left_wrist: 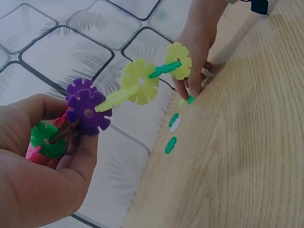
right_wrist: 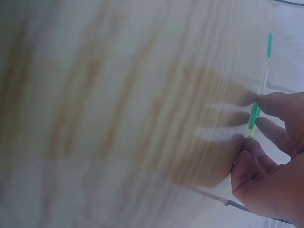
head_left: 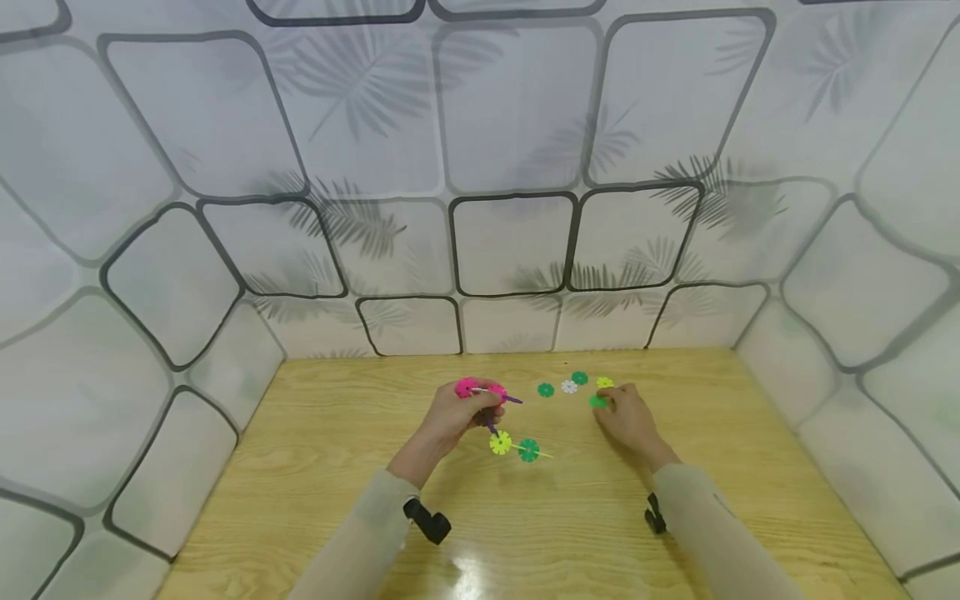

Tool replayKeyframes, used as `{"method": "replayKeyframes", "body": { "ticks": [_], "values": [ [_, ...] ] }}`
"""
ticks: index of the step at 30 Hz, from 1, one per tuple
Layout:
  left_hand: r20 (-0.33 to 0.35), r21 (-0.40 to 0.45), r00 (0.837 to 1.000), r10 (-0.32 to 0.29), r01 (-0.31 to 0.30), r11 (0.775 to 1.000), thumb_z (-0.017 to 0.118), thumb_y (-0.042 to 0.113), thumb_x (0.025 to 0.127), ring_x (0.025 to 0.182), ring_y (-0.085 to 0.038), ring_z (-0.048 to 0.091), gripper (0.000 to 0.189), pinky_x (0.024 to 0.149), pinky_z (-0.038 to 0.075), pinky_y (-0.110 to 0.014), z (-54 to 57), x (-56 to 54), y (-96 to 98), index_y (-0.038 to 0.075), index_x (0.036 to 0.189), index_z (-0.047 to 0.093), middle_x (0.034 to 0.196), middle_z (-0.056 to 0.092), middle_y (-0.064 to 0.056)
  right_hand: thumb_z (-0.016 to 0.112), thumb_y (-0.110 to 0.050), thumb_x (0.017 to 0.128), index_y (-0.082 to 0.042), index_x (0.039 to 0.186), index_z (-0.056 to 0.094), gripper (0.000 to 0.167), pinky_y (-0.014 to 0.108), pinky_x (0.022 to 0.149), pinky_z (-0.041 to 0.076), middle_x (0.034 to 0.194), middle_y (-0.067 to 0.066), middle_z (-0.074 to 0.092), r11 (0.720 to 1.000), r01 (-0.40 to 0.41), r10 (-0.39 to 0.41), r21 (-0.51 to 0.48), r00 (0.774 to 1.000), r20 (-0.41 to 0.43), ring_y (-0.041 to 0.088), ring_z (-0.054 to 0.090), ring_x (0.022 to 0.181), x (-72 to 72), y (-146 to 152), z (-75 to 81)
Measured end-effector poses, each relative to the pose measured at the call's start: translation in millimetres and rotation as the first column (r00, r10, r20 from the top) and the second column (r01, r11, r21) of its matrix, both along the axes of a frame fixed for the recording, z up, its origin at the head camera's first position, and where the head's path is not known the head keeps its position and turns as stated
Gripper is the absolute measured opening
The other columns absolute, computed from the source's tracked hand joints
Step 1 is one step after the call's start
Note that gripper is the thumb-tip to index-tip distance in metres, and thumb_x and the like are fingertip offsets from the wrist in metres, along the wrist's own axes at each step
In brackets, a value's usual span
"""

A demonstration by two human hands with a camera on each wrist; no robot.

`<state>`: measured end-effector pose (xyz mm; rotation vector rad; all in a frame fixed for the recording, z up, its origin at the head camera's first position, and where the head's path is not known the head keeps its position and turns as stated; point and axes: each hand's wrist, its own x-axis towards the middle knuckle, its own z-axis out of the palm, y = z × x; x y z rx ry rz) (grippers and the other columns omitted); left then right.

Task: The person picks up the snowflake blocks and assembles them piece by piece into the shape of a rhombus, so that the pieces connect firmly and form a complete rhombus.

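Note:
My left hand point(head_left: 450, 419) grips a chain of interlocking plastic snowflake discs above the table. Pink discs point(head_left: 466, 387) and a green disc point(left_wrist: 46, 142) sit among its fingers. Beyond the fingertips, purple discs point(left_wrist: 89, 112) join onto yellow discs point(left_wrist: 140, 80), with another green disc point(head_left: 528, 451) slotted near the chain's free end. Down at the tabletop, my right hand point(head_left: 628, 421) has its fingertips on a bright green snowflake disc point(head_left: 597, 401) and pinches it by the edge. A yellow disc point(head_left: 604, 382) lies just beyond those fingers.
Left of the right hand, two green discs point(head_left: 546, 390) and a white disc point(head_left: 569, 387) lie flat on the wooden table point(head_left: 337, 467). Patterned fabric walls point(head_left: 510, 242) rise at the back and both sides.

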<state>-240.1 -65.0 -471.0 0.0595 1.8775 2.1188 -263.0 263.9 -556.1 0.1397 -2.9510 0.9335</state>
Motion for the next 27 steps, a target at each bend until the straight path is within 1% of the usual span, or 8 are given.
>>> {"method": "replayKeyframes", "body": {
  "ticks": [2, 4, 8, 11, 17, 19, 23, 27],
  "values": [
    [-0.001, 0.000, 1.000, 0.000, 0.000, 1.000, 0.073, 0.003, 0.097, 0.072, -0.011, 0.072, 0.034, 0.071, 0.063, -0.026, 0.2, 0.1, 0.3, -0.006, 0.129, 0.066, 0.080, 0.076, -0.002, 0.065, -0.019, 0.102, 0.009, 0.134, 0.064, 0.042, 0.036, 0.068, 0.048, 0.122, 0.031, 0.056, 1.000, 0.006, -0.006, 0.001, 1.000, 0.000, 0.025, 0.055, 0.082, -0.9, 0.2, -0.7],
    [-0.001, -0.004, 1.000, -0.001, 0.001, 1.000, 0.072, 0.003, 0.098, 0.072, -0.011, 0.072, 0.035, 0.071, 0.063, -0.027, 0.4, 0.2, 0.5, -0.006, 0.130, 0.065, 0.080, 0.076, -0.002, 0.065, -0.019, 0.102, 0.008, 0.132, 0.066, 0.040, 0.037, 0.067, 0.049, 0.121, 0.032, 0.056, 1.000, 0.006, -0.006, 0.001, 1.000, -0.004, 0.026, 0.054, 0.080, -1.8, 0.4, -1.2],
    [-0.004, -0.006, 1.000, -0.003, 0.003, 1.000, 0.072, 0.003, 0.098, 0.073, -0.011, 0.072, 0.038, 0.072, 0.063, -0.027, 1.6, 0.9, 0.7, -0.008, 0.133, 0.063, 0.081, 0.076, -0.002, 0.066, -0.019, 0.101, 0.007, 0.131, 0.066, 0.040, 0.047, 0.075, 0.055, 0.120, 0.031, 0.057, 1.000, 0.012, -0.012, 0.004, 1.000, -0.008, 0.031, 0.061, 0.089, -2.5, 0.3, -1.8],
    [-0.006, -0.007, 1.000, -0.003, 0.003, 1.000, 0.072, 0.003, 0.098, 0.073, -0.011, 0.072, 0.038, 0.072, 0.063, -0.026, 2.7, 1.6, 0.8, -0.008, 0.133, 0.063, 0.080, 0.076, -0.002, 0.067, -0.018, 0.101, 0.007, 0.132, 0.066, 0.040, 0.052, 0.082, 0.057, 0.120, 0.031, 0.057, 1.000, 0.016, -0.016, 0.007, 1.000, -0.001, 0.034, 0.063, 0.095, -2.4, 0.2, -1.1],
    [-0.006, -0.005, 1.000, -0.003, 0.003, 1.000, 0.072, 0.003, 0.098, 0.072, -0.011, 0.072, 0.036, 0.072, 0.063, -0.026, 3.2, 1.8, 0.9, -0.007, 0.132, 0.064, 0.080, 0.076, -0.002, 0.068, -0.019, 0.101, 0.009, 0.128, 0.066, 0.039, 0.053, 0.082, 0.057, 0.121, 0.032, 0.057, 1.000, 0.020, -0.020, 0.003, 1.000, 0.006, 0.033, 0.061, 0.091, -3.4, 0.7, 0.0],
    [-0.004, -0.004, 1.000, -0.002, 0.002, 1.000, 0.072, 0.003, 0.098, 0.072, -0.011, 0.072, 0.038, 0.072, 0.063, -0.026, 3.2, 1.6, 0.8, -0.008, 0.133, 0.063, 0.080, 0.076, -0.003, 0.068, -0.019, 0.100, 0.010, 0.126, 0.065, 0.039, 0.054, 0.084, 0.056, 0.120, 0.031, 0.058, 1.000, 0.026, -0.026, -0.016, 1.000, 0.004, 0.035, 0.061, 0.092, -2.6, 0.5, 0.5],
    [-0.005, -0.012, 1.000, -0.001, 0.001, 1.000, 0.072, 0.004, 0.098, 0.073, -0.011, 0.073, 0.037, 0.072, 0.064, -0.026, 3.7, 1.1, 0.5, -0.007, 0.132, 0.063, 0.081, 0.076, -0.003, 0.070, -0.016, 0.098, 0.010, 0.124, 0.064, 0.037, 0.057, 0.088, 0.057, 0.116, 0.031, 0.065, 0.997, 0.040, -0.040, -0.065, 0.999, -0.005, 0.042, 0.065, 0.101, 1.0, -0.4, 0.9],
    [-0.011, -0.013, 1.000, -0.001, 0.001, 1.000, 0.072, 0.004, 0.098, 0.073, -0.012, 0.072, 0.034, 0.072, 0.063, -0.026, 4.7, 0.3, -0.2, -0.006, 0.130, 0.065, 0.082, 0.077, -0.005, 0.068, -0.013, 0.098, 0.007, 0.126, 0.064, 0.035, 0.057, 0.090, 0.059, 0.115, 0.029, 0.069, 0.993, 0.057, -0.057, -0.101, 0.998, 0.000, 0.044, 0.068, 0.105, 4.5, -2.1, 2.6]
  ]
}}
